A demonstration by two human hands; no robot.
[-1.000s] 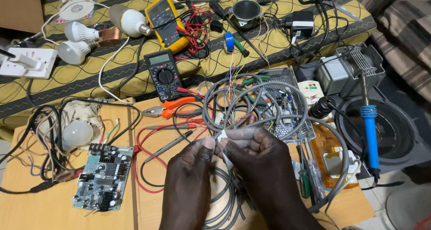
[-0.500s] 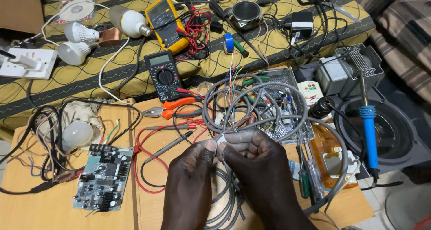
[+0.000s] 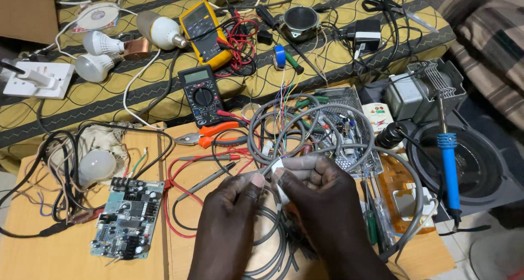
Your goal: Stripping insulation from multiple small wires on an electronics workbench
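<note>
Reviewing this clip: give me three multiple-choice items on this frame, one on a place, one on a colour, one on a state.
1. Where does the circuit board lie?
A. on the wooden table, left of the hands
B. on the yellow cloth
C. inside the wire tray

2. What colour is the soldering iron handle?
A. red
B. blue
C. green

3. What are the left hand and right hand doing?
A. resting flat, empty
B. one holds pliers
C. both pinch a small white piece on the grey cable

Answers: 1 A, the board sits on bare wood at lower left. 2 B, its grip is blue. 3 C, the fingertips meet on the white piece.
</note>
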